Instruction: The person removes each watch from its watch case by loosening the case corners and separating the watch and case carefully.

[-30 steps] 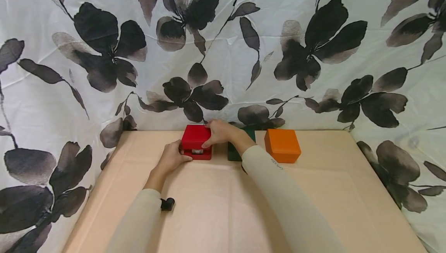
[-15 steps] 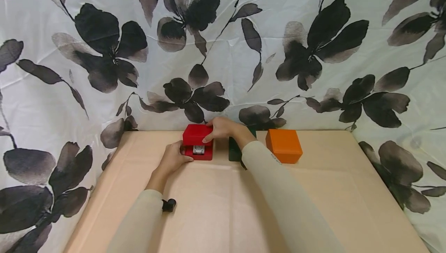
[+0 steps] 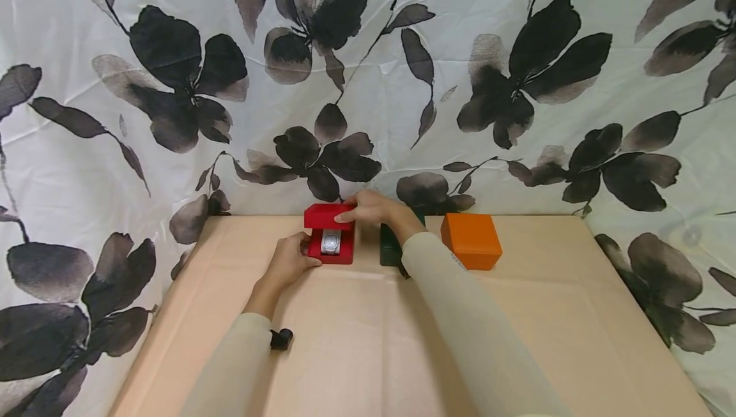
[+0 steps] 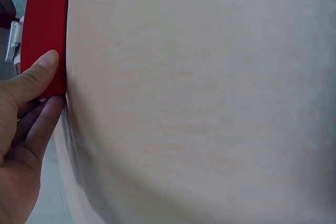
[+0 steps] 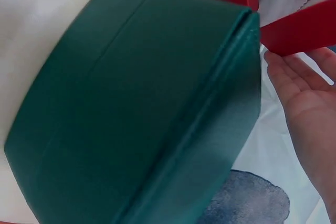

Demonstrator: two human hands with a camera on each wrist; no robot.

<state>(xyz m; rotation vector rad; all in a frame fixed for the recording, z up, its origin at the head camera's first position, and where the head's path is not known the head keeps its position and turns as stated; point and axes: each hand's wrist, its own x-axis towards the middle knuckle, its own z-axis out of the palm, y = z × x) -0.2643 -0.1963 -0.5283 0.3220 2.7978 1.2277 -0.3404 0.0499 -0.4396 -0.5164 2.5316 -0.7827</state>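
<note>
A red watch box [image 3: 347, 255] stands at the table's back edge with its lid [image 3: 321, 216] raised. Inside shows a silver wristwatch [image 3: 330, 242]. My left hand [image 3: 285, 262] holds the base at its left; in the left wrist view the thumb presses the red front [image 4: 46, 19] and the fingers lie at the side. With my right hand [image 3: 370, 207] I hold the lid's right end, thumb at its front. Seen from the right wrist, fingers of the right hand [image 5: 310, 103] rest against the outside of the red lid [image 5: 307, 27].
Just right of the red box is a dark green box [image 3: 391, 248], partly hidden by my right forearm; it fills much of the right wrist view. An orange box [image 3: 471, 241] stands further right. Behind the table [image 3: 339, 340] hangs a floral cloth [image 3: 402, 117].
The lid of the red box has swung further up and back under my right hand, uncovering more of the watch. The left hand keeps its hold on the base.
</note>
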